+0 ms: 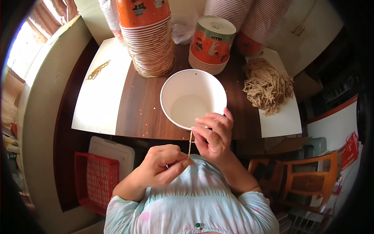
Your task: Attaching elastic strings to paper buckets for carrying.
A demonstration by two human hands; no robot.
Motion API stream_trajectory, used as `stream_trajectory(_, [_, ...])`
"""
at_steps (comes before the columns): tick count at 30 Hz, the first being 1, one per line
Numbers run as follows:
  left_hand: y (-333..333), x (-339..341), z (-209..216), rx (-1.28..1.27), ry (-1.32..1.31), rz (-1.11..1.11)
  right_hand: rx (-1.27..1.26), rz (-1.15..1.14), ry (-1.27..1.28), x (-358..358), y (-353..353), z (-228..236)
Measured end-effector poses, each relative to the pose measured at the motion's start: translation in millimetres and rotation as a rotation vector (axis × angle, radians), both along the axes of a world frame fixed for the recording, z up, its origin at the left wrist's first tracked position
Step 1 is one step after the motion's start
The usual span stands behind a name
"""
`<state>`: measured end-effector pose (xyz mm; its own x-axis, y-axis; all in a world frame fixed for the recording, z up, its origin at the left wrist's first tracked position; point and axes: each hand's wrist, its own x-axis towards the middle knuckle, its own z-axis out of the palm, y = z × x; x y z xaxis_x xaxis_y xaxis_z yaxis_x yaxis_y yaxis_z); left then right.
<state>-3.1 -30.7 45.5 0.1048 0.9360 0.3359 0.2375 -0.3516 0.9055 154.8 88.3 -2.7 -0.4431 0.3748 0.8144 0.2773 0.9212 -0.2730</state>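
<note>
A white-lined paper bucket (183, 93) stands at the table's front edge, its mouth tilted toward me, with a small hole in the far wall. A thin tan cord (190, 144) runs down from the near rim. My left hand (165, 165) is closed, pinching the lower end of that cord between thumb and forefinger. My right hand (214, 134) grips the bucket's near right rim, fingers bent over it. Its lower fingertips lie beside the cord, where a short side strand shows; whether they pinch that strand I cannot tell.
Behind stand a tall nested stack of orange buckets (150, 46) and a shorter upturned stack (212, 46). A heap of tan cords (269, 85) lies right; a few cords (98, 70) lie left. A red plastic basket (97, 175) and a wooden chair (307, 175) flank me.
</note>
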Motion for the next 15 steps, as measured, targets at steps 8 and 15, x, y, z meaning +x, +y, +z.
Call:
stream_trajectory(8, [-1, 2, 0, -0.009, 0.019, 0.038, -0.035, 0.177, 0.049, 5, -13, 3])
stream_trajectory(15, [1, 3, 8, 0.074, 0.012, -0.106, 0.094, 0.061, -0.003, 0, -5, -9])
